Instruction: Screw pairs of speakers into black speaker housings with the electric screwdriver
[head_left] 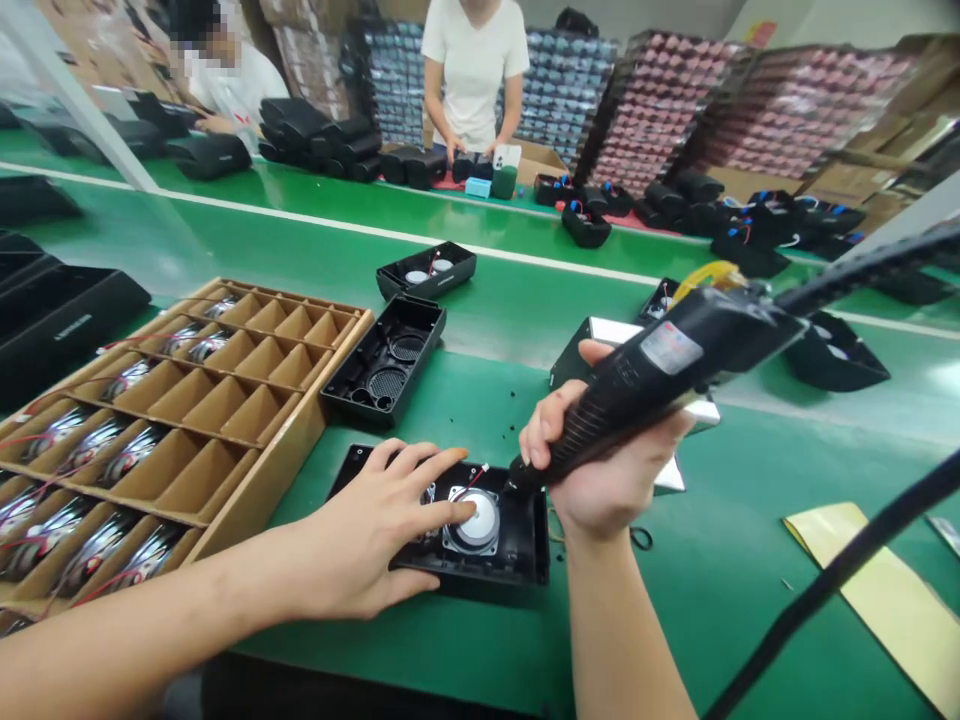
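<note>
My right hand [607, 470] is wrapped around a black electric screwdriver [637, 375], which slants down to the left. Its tip meets or hovers just over the corner of a round speaker driver [480, 522]; contact is hard to tell. That driver sits inside a black speaker housing [525, 560] lying on the green bench. Fingers spread, my left hand [382, 525] rests across the housing, with a fingertip on the driver's silver back. A second driver is partly hidden beneath this hand. A short red wire with a white plug rises beside the driver.
Left stands a cardboard divider box [277, 470] with several drivers in its cells. An open housing [390, 360] lies behind my left hand, another housing [427, 270] beyond it. A black cable [840, 560] and yellow paper [877, 590] are at right. Two people work across the bench.
</note>
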